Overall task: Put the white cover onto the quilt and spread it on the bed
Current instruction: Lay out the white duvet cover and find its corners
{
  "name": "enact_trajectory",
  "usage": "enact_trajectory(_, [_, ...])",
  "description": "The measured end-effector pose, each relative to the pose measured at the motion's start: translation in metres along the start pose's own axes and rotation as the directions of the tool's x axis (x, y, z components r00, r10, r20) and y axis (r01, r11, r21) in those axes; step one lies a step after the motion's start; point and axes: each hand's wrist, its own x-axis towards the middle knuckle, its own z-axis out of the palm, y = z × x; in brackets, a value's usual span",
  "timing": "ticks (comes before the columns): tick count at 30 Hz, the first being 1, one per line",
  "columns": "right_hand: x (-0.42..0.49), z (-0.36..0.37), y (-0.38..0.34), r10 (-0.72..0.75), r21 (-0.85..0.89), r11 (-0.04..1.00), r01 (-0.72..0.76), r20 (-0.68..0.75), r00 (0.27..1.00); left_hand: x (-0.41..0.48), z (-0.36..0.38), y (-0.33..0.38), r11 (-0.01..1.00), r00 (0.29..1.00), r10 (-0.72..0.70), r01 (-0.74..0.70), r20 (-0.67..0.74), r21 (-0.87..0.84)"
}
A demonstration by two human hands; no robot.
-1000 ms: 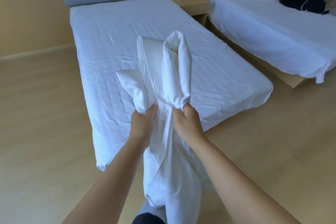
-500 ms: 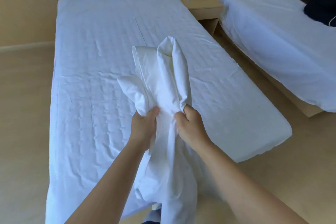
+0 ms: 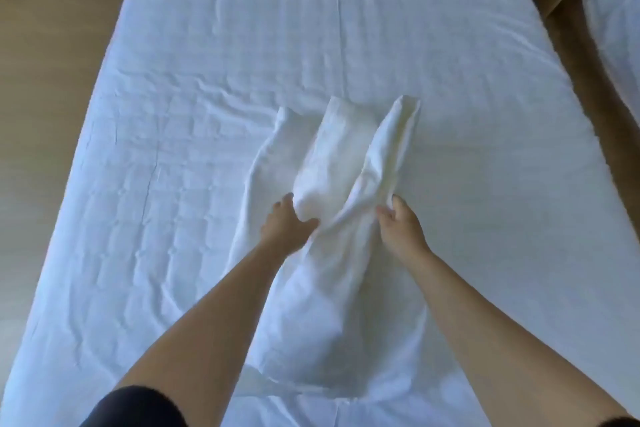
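Lying bunched on the bed point(image 3: 207, 45) at centre frame, the white cover point(image 3: 332, 156) passes between both hands. The left hand point(image 3: 287, 227) grips its middle fold with curled fingers, and the right hand point(image 3: 401, 230) pinches the right-hand fold.

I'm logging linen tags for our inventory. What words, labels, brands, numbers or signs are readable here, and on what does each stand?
None: no readable text, label, number or sign shows anywhere in this view.
white cover: plain fabric, no tag visible where the left hand and right hand grip it.
bed sheet: plain, only creases and a seam.
dark sleeve: no logo visible.
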Motion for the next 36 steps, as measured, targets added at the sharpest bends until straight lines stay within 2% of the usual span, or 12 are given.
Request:
enact_trajectory(3, [0.024, 0.021, 0.014, 0.200, -0.042, 0.979, -0.198, 0.065, 0.978, 0.015, 0.048, -0.013, 0.982, 0.982, -0.187, 0.187, 0.026, 0.006])
enact_trajectory(5, [0.027, 0.033, 0.010, 0.188, -0.086, 0.980, -0.181, 0.077, 0.979, 0.024, 0.063, -0.010, 0.966, 0.966, -0.257, 0.256, 0.019, 0.044])
enact_trajectory(7, [0.028, 0.049, 0.006, 0.180, -0.130, 0.978, -0.163, 0.132, 0.975, 0.029, 0.066, -0.002, 0.964, 0.965, -0.262, 0.263, -0.018, 0.027])
enact_trajectory(10, [0.034, 0.064, -0.003, 0.159, -0.190, 0.974, -0.124, 0.177, 0.971, 0.029, 0.059, 0.004, 0.981, 0.986, -0.164, 0.163, -0.001, -0.109])
enact_trajectory(12, [0.036, 0.062, -0.008, 0.088, -0.222, 0.973, -0.055, 0.137, 0.987, 0.026, 0.046, 0.000, 0.990, 0.996, -0.084, 0.085, 0.017, -0.109])
enact_trajectory(16, [0.022, 0.056, -0.024, -0.032, -0.253, 0.967, 0.042, 0.045, 0.998, 0.016, 0.004, -0.016, 0.983, 0.996, -0.034, 0.018, -0.082, -0.181])
enact_trajectory(21, [-0.016, 0.086, -0.075, -0.166, -0.185, 0.969, 0.166, 0.017, 0.986, -0.006, -0.056, -0.040, 0.969, 0.987, 0.024, -0.062, -0.158, -0.237])
enact_trajectory(25, [-0.055, 0.131, -0.124, -0.254, -0.066, 0.963, 0.261, 0.097, 0.962, -0.024, -0.126, -0.098, 0.961, 0.957, -0.010, -0.071, -0.291, -0.267])
enact_trajectory(28, [-0.089, 0.179, -0.158, -0.312, 0.012, 0.949, 0.314, 0.163, 0.936, -0.037, -0.183, -0.159, 0.961, 0.899, -0.109, -0.014, -0.424, -0.277])
enact_trajectory(32, [-0.126, 0.246, -0.187, -0.351, 0.053, 0.936, 0.349, 0.243, 0.904, -0.044, -0.241, -0.258, 0.938, 0.760, -0.296, 0.114, -0.579, -0.328])
enact_trajectory(34, [-0.138, 0.274, -0.191, -0.357, 0.041, 0.932, 0.359, 0.269, 0.895, -0.039, -0.250, -0.307, 0.915, 0.703, -0.392, 0.234, -0.593, -0.329])
enact_trajectory(36, [-0.147, 0.298, -0.193, -0.355, 0.013, 0.930, 0.367, 0.295, 0.887, -0.031, -0.247, -0.346, 0.868, 0.703, -0.496, 0.388, -0.510, -0.311])
